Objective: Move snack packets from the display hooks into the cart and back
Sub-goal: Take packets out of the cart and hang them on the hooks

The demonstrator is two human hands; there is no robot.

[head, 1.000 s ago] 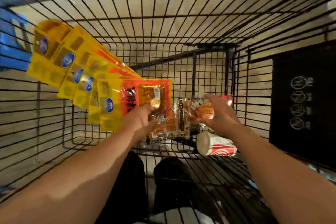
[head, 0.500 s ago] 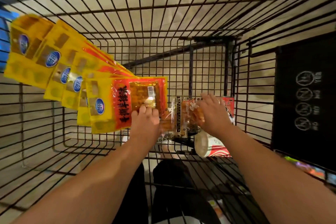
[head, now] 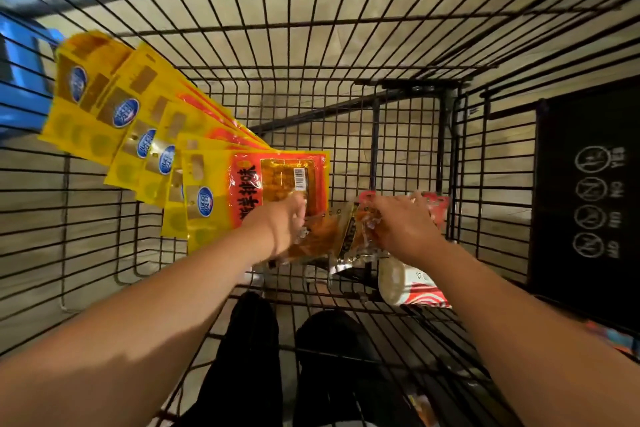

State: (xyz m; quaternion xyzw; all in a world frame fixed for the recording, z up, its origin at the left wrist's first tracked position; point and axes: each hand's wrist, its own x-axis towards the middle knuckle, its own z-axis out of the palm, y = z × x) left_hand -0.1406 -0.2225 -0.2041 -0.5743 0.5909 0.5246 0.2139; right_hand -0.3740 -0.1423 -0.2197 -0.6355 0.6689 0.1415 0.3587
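Hands | left hand (head: 284, 225) pinches yellow packet fan (head: 194, 156) | right hand (head: 401, 229) loosely curled, fingers grasping clear packet (head: 353, 236)

light: dim, warm | glare: packets (head: 194, 163) shiny | blur: both hands smeared, left (head: 282, 224), right (head: 398, 225) | edges: cart (head: 346, 45) wires bowed by wide lens

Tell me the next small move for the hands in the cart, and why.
Probably close the right hand on the clear orange packets and lift them. Both hands are down on that loose bundle on the cart floor, while the left hand also pins the fanned yellow packets. The grip itself is blurred.
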